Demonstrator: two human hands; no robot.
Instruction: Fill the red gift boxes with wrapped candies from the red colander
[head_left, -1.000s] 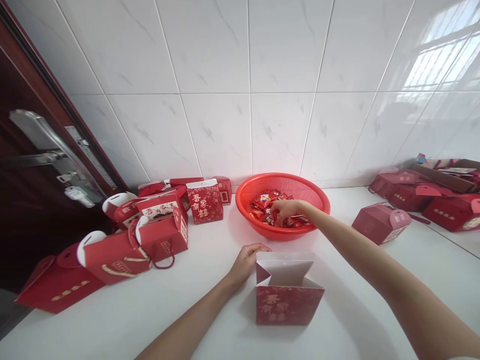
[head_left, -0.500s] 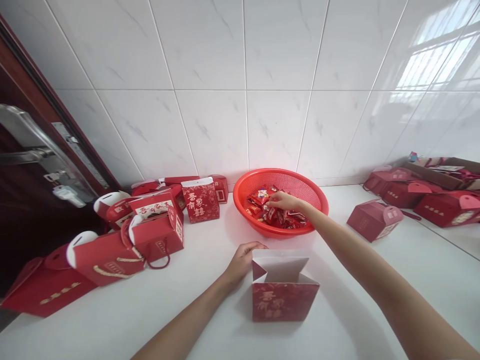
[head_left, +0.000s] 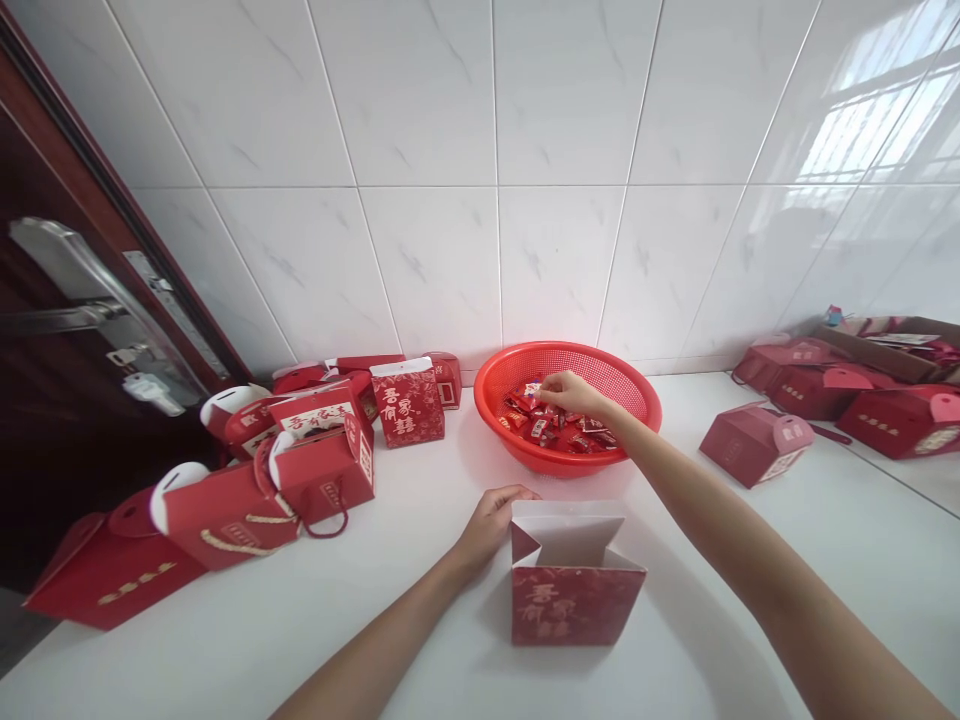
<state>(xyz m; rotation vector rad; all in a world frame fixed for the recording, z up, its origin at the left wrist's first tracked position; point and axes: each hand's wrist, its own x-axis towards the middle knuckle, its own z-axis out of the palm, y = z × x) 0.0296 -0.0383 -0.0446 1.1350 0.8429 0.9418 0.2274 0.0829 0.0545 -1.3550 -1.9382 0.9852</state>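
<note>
An open red paper box with gold characters stands upright on the white table, its top flaps parted and its white inside showing. My left hand is closed on the box's back left edge, with the fingertips partly behind it. Behind the box sits a red plastic basket holding red-wrapped candies. My right hand is inside the basket over the candies, fingers pinched together at a red wrapper; what exactly lies between the fingertips is too small to tell.
Red gift boxes crowd the left side, one upright box nearest the basket. A dusky red box and more red boxes are at the right, near a cardboard tray. A tiled wall stands behind.
The view has shifted slightly, moving everything a little to the right. My right hand has moved slightly left over the candies, with its fingers pinched. My left hand stays on the box.
</note>
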